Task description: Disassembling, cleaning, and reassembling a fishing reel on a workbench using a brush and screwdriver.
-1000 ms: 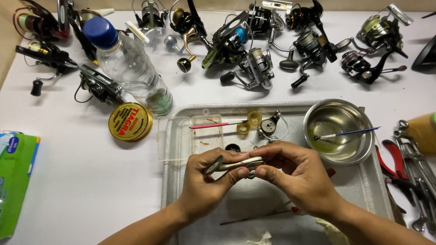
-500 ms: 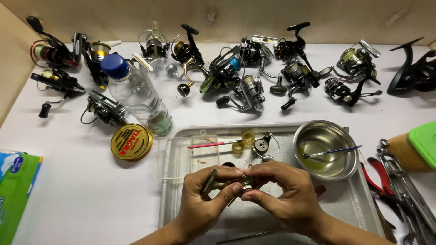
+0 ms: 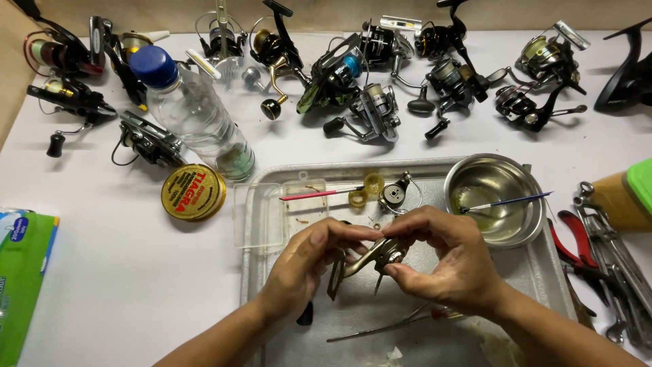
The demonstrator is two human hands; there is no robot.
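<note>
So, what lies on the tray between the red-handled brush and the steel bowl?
In the head view, two yellow rings and a small round reel part.

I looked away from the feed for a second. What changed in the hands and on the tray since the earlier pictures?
Both hands, the left hand and the right hand, kept hold of the metal reel part over the tray, but turned it: it lay level between them before and now hangs tilted, its arm pointing down-left. The steel bowl, pink brush and bottle stayed put.
</note>
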